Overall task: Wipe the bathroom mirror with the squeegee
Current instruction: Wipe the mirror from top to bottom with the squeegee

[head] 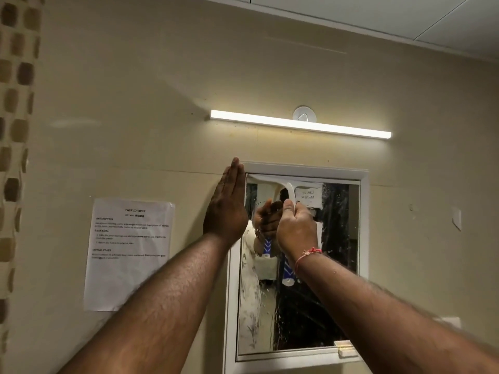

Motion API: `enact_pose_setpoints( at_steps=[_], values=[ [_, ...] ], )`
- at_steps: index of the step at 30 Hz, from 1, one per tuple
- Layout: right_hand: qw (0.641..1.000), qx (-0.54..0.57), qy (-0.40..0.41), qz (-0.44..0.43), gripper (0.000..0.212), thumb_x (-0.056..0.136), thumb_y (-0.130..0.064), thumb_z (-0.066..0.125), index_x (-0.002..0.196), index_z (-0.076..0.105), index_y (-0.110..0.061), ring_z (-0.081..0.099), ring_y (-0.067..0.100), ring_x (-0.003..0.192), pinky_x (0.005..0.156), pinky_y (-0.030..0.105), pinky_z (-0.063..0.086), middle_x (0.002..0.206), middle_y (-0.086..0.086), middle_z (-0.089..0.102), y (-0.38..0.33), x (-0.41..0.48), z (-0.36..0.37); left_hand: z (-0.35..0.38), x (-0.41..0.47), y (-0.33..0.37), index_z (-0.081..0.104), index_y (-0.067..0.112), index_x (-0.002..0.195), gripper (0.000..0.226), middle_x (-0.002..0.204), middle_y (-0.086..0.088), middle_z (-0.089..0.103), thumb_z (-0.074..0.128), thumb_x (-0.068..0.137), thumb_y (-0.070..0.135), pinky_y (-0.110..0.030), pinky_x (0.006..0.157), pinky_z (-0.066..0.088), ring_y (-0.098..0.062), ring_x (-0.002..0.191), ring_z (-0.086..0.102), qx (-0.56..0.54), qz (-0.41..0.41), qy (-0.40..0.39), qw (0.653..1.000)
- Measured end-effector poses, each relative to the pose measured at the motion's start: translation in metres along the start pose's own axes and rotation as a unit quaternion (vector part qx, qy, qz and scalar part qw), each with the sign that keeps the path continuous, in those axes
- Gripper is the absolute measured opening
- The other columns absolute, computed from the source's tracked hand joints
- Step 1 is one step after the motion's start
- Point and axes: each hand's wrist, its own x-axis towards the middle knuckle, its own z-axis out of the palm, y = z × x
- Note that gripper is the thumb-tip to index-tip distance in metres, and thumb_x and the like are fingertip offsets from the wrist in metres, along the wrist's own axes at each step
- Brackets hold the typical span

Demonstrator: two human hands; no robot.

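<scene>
At the mirror's top-left corner, head view: right hand (295, 228) clenched on the squeegee (288, 193) handle, white blade pressed against the mirror (310, 306) just under the top frame. Left hand (228, 209) flat and released, fingers straight, braced on the wall against the left frame edge, holding nothing. Glass below is streaked and spotted. Risks: blade tilts at the corner and skips, leaving streaks; drips run onto the right wrist; left hand slides onto the glass and smudges it; the taped paper sheet (129, 252) beside the mirror gets splashed.
</scene>
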Motion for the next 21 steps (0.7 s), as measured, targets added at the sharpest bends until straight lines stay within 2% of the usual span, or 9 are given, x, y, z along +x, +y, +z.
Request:
enact_pose_setpoints(
  at_steps=[4,7,13,18,21],
  values=[
    [0.998,-0.057,0.02,-0.032,0.031,0.115,-0.049,0.04,0.097,0.059,-0.032,0.067,0.011,0.08,0.066,0.031,0.053,0.088,-0.004,0.067,0.001,0.003,-0.002,0.002,-0.001,-0.001,-0.001,0.026,0.18,0.107,0.189,0.007,-0.009,0.044,0.092,-0.015,-0.047,0.137,0.034,-0.02,0.175,0.001,0.002,0.002,0.006,1.0],
    [0.997,-0.065,0.015,-0.036,0.031,0.115,-0.049,0.04,0.103,0.06,-0.029,0.069,0.013,0.081,0.068,0.032,0.057,0.089,-0.003,0.07,0.002,0.003,-0.004,0.003,-0.001,-0.001,-0.001,0.025,0.18,0.108,0.189,0.007,-0.011,0.046,0.092,-0.015,-0.047,0.136,0.036,-0.02,0.175,0.001,0.01,0.002,0.008,1.0],
    [0.997,-0.079,0.007,-0.025,0.031,0.115,-0.048,0.039,0.09,0.051,-0.034,0.067,0.011,0.082,0.074,0.035,0.061,0.091,-0.002,0.069,0.004,-0.007,-0.002,0.003,-0.003,0.001,0.002,0.024,0.18,0.105,0.189,0.006,-0.009,0.045,0.092,-0.015,-0.042,0.134,0.04,-0.021,0.175,0.004,0.012,0.004,0.012,1.0],
    [0.998,-0.067,0.012,-0.018,0.03,0.115,-0.047,0.039,0.092,0.053,-0.034,0.067,0.012,0.082,0.071,0.032,0.058,0.091,-0.001,0.069,-0.003,-0.005,-0.001,0.002,-0.003,0.002,0.003,0.021,0.18,0.104,0.189,0.002,-0.006,0.047,0.093,-0.016,-0.045,0.132,0.042,-0.023,0.175,0.006,0.011,0.006,0.014,1.0],
    [0.997,-0.07,0.02,-0.016,0.033,0.115,-0.046,0.039,0.1,0.06,-0.026,0.068,0.014,0.081,0.065,0.032,0.054,0.09,0.0,0.069,-0.008,0.001,-0.002,0.002,-0.004,0.003,0.005,0.02,0.18,0.103,0.189,0.001,-0.004,0.047,0.094,-0.017,-0.046,0.131,0.044,-0.024,0.175,0.008,0.008,0.006,0.016,1.0]
  ],
)
